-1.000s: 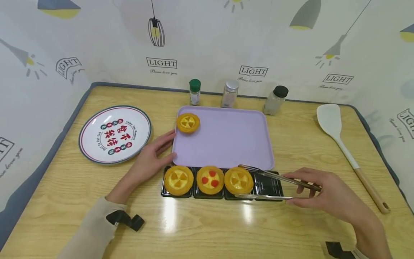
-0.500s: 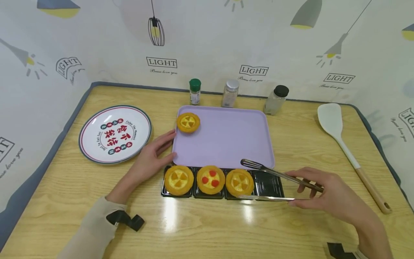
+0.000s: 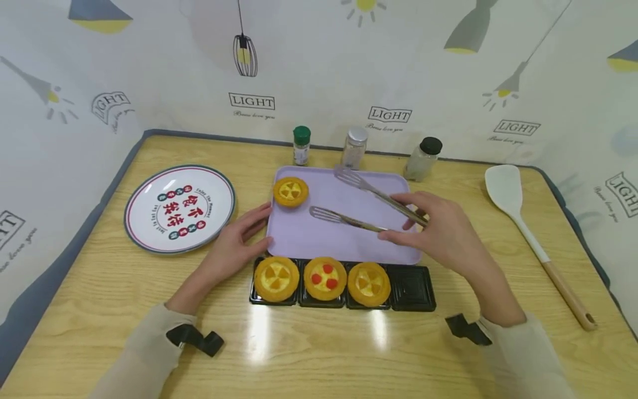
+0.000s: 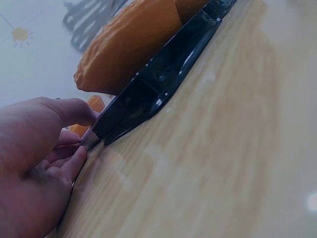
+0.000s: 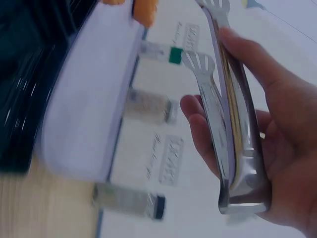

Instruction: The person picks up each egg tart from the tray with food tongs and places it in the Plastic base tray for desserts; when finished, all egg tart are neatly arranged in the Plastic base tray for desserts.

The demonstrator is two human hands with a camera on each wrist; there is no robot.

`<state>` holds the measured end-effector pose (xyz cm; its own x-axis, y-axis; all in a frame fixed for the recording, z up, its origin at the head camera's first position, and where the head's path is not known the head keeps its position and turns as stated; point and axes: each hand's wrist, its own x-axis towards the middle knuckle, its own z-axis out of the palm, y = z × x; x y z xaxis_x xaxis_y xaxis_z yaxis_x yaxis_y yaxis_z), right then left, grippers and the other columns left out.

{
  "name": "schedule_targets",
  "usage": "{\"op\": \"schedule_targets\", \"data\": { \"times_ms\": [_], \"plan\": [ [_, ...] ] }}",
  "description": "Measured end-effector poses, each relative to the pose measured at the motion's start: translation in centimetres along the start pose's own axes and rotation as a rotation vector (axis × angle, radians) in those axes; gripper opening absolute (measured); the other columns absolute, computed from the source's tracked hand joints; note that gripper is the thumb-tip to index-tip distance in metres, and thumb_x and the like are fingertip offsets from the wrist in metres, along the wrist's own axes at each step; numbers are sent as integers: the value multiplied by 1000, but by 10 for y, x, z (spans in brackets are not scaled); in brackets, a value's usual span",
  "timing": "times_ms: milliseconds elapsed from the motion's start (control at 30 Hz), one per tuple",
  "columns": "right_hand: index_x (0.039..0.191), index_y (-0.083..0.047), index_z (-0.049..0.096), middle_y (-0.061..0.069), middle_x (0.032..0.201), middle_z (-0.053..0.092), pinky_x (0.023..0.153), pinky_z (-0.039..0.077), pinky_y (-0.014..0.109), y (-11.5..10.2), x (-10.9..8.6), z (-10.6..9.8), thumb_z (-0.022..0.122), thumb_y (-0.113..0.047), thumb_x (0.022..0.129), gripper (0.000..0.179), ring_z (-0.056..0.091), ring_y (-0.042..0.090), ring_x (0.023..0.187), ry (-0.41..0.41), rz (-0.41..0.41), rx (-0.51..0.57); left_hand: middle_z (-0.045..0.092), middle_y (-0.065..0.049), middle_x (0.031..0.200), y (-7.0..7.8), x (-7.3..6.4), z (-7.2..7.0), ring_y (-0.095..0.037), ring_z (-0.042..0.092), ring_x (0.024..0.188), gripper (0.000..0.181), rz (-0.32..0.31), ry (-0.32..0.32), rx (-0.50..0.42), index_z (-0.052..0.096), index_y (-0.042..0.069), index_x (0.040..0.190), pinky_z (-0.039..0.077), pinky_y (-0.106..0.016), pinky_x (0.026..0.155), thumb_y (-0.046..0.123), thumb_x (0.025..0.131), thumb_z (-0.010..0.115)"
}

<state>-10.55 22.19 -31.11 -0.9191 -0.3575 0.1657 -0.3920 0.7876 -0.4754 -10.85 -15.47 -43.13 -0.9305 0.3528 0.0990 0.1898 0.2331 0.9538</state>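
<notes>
My left hand (image 3: 236, 241) rests at the left edge of the lilac tray (image 3: 349, 238), thumb and fingertips touching its rim. In the left wrist view the fingers (image 4: 69, 109) meet that edge beside the black container. My right hand (image 3: 438, 230) holds metal tongs (image 3: 389, 202) over the tray, their arms spread and nothing between the tips. An egg tart (image 3: 291, 192) with yellow wedges sits in the tray's far left corner. The black container (image 3: 413, 288) in front carries two wedge-topped tarts (image 3: 276, 279) and one red-dotted tart (image 3: 325, 279); its rightmost compartment holds none.
A printed plate (image 3: 179, 210) lies left of the tray. Behind the tray stand a green-capped jar (image 3: 301, 147), a silver-capped jar (image 3: 355, 148) and a black-capped jar (image 3: 422, 159). A white spatula (image 3: 533, 238) with a wooden handle lies at the right.
My right hand has moved up and left with the tongs, from above the black container to over the tray, and the tongs have spread wider. My left hand stays at the tray edge.
</notes>
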Motion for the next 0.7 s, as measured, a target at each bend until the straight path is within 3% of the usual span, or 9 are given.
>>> {"op": "schedule_targets", "data": {
  "times_ms": [133,233,400,700],
  "plan": [
    [123,-11,67,2,94,68,57,48,31,-7,39,23,82,-55,71,70,59,14,72,-52,37,-12,29,-5,158,-2,0,-1,-23,41,135,61,5,3,-8,41,4,147,40,-25,108,3,91,68],
    [122,-10,68,6,101,68,58,46,31,-12,56,37,82,-55,71,70,56,18,75,-80,36,-33,29,-4,158,-4,1,-1,-23,42,135,62,2,5,-11,42,5,147,40,-25,108,4,91,68],
    [121,-7,69,8,105,71,63,46,33,-17,69,50,84,-52,71,69,56,21,80,-113,7,-64,30,-2,157,-2,1,1,-23,43,134,61,-5,9,-7,42,6,147,40,-28,108,3,91,68],
    [122,-10,69,6,115,69,77,52,37,-22,77,62,83,-53,71,68,61,20,96,-173,62,-84,27,-22,156,28,-4,0,-39,39,134,60,-9,3,-19,38,-9,143,38,-45,111,-9,89,64]
  ]
}}
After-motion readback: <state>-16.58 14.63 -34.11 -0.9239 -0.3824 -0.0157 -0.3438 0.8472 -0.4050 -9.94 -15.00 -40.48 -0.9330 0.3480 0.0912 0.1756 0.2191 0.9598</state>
